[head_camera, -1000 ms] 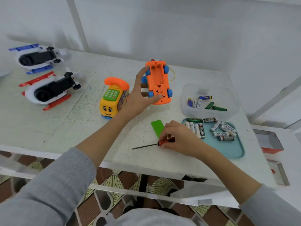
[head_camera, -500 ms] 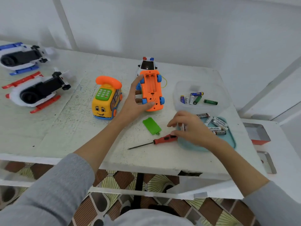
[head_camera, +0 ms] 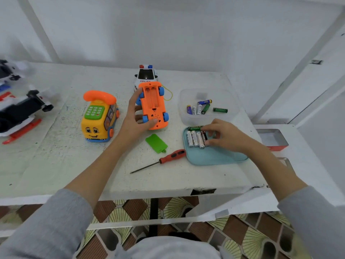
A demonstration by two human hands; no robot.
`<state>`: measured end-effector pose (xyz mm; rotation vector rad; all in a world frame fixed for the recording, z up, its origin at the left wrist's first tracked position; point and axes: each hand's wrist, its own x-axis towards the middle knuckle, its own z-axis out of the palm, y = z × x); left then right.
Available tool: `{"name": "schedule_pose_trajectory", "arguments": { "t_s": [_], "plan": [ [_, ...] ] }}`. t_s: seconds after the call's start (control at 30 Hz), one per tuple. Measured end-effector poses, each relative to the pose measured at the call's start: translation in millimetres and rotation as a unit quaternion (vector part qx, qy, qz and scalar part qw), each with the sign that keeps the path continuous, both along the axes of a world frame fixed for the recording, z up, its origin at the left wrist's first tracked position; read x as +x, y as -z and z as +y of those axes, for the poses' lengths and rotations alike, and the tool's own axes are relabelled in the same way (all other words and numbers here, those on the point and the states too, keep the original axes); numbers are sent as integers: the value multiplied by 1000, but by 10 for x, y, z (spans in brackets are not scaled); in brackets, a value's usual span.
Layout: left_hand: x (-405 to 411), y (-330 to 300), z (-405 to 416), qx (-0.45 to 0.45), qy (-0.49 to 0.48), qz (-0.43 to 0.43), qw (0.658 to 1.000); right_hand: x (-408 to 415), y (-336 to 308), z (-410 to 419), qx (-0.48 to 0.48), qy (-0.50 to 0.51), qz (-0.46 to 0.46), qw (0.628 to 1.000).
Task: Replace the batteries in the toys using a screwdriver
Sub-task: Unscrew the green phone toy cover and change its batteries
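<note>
A second ago our right hand [head_camera: 223, 136] was on the screwdriver [head_camera: 164, 159]; now the tool lies let go on the table [head_camera: 56, 161], between the green cover [head_camera: 156, 143] and the blue tray [head_camera: 214, 157], and that hand has moved onto the tray. Its fingers are curled down over the row of batteries [head_camera: 196, 139] there, touching them, though we cannot tell whether one is already pinched. Our left hand [head_camera: 136, 118] has kept its grip on the upturned orange toy [head_camera: 153, 105], thumb at the near end and fingers along the far side, tipped so the open bay faces us. The bay looks empty, and the cover lies flat on the table just in front of the toy. We read this as the unscrewing and emptying being done for this toy, with the used cells likely those in the clear tub [head_camera: 208, 116] behind the tray. The job has turned to loading: we need fresh cells carried across to the bay and seated the right way round, then the cover back on and the screwdriver taken up again. The phone toy [head_camera: 99, 118] and the police car [head_camera: 146, 75] stand untouched nearby.
</note>
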<state>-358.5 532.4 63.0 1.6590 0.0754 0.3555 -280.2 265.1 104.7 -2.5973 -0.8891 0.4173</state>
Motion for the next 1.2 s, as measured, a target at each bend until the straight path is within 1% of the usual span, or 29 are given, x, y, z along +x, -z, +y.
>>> {"name": "schedule_pose_trajectory", "arguments": {
  "t_s": [0.07, 0.27, 0.33, 0.4, 0.47, 0.53, 0.6, 0.73, 0.87, 0.97, 1.03, 1.2],
  "plan": [
    [-2, 12, -12, 4, -10, 1, 1000, -10, 1, 10, 15, 6, 3, 1000],
    [1, 52, -20, 5, -27, -3, 1000, -70, -35, 26, 107, 39, 48, 992],
    [1, 52, -26, 4, -26, 0, 1000, -77, -67, 43, 140, 53, 43, 988],
    [-4, 51, -32, 3, -26, -1, 1000, -62, -138, 90, 190, 71, 30, 979],
    [-5, 55, -36, -8, -26, -2, 1000, -38, -247, 197, 265, 82, 31, 960],
    [-10, 55, -48, -18, -24, -4, 1000, -22, -353, 382, 322, 73, 39, 943],
    [-5, 62, -55, -19, -31, -4, 999, -9, -412, 634, 346, 47, 35, 936],
    [-1, 64, -70, -32, -36, -6, 999, 41, -390, 1140, 354, -5, -14, 935],
    [-1, 50, -79, -40, -48, 0, 998, 158, -328, 1441, 357, -16, -82, 930],
    [-6, 40, -88, -43, -48, 1, 998, 265, -253, 1545, 301, -40, -147, 941],
    [-8, 32, -90, -44, -49, 1, 998, 313, -197, 1583, 271, -58, -187, 942],
    [-4, 36, -93, -46, -50, -1, 998, 348, -140, 1575, 255, -75, -215, 940]
  ]
}}
